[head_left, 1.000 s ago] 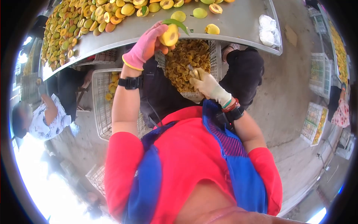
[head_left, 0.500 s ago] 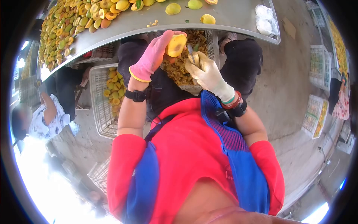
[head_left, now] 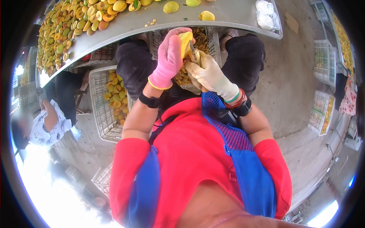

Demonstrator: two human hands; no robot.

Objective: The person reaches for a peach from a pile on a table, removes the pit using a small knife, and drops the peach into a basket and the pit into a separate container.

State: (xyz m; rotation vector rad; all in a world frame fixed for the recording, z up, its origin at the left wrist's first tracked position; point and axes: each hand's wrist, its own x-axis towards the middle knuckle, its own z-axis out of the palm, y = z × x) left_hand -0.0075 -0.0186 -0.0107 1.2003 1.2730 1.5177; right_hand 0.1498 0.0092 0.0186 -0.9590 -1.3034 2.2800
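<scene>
Here, your left hand [head_left: 170, 57] (pink glove) gripped a yellow fruit [head_left: 185, 39] w/ fingers wrapped round it, just under the table [head_left: 235, 15] edge. Your right hand [head_left: 207, 72] clenched a knife [head_left: 192, 50], blade against the fruit, above a crate [head_left: 211, 41] of halves.

Halved fruit pile [head_left: 72, 26] on counter [head_left: 235, 15] far-left; crate [head_left: 102, 110] w/ fruit under counter, left of knees.
</scene>
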